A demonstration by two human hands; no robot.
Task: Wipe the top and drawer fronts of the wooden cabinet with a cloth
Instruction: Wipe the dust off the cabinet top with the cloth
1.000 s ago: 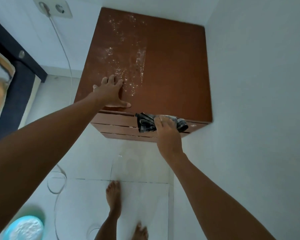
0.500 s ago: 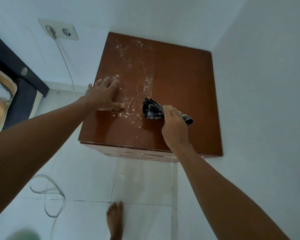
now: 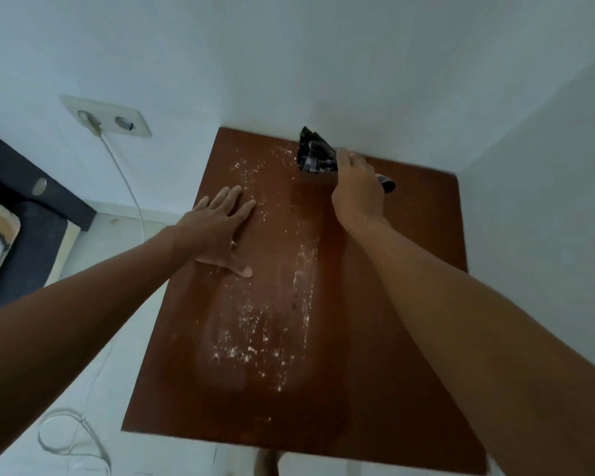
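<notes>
The top of the wooden cabinet [image 3: 375,304] is seen from above, set into a corner formed by two pale walls [image 3: 289,63]; its drawer fronts are not visible from this angle. A dark checked cloth [image 3: 315,156] is gripped by the right hand [image 3: 358,190], whose fingers are curled round it, and the cloth is pressed against the far edge of the cabinet top, right where the wood meets the back wall. A small end of the cloth is seen sticking out on the other side of the hand. The left hand [image 3: 220,228] is laid flat on the left part of the cabinet top, with its fingers straight and slightly spread and the thumb stretched toward the middle of the surface; nothing is held in it. White powdery specks [image 3: 255,338] are scattered over the wood, most thickly in a band running from the far edge down through the middle toward the near edge, and a paler streak is seen just right of that band. A double wall socket [image 3: 107,116] is mounted on the back wall to the left of the cabinet, and a white cable [image 3: 128,187] is plugged into it and hangs down to the pale tiled floor [image 3: 93,407], where it lies in loops. At the far left edge part of a dark bed frame [image 3: 31,207] is seen.
</notes>
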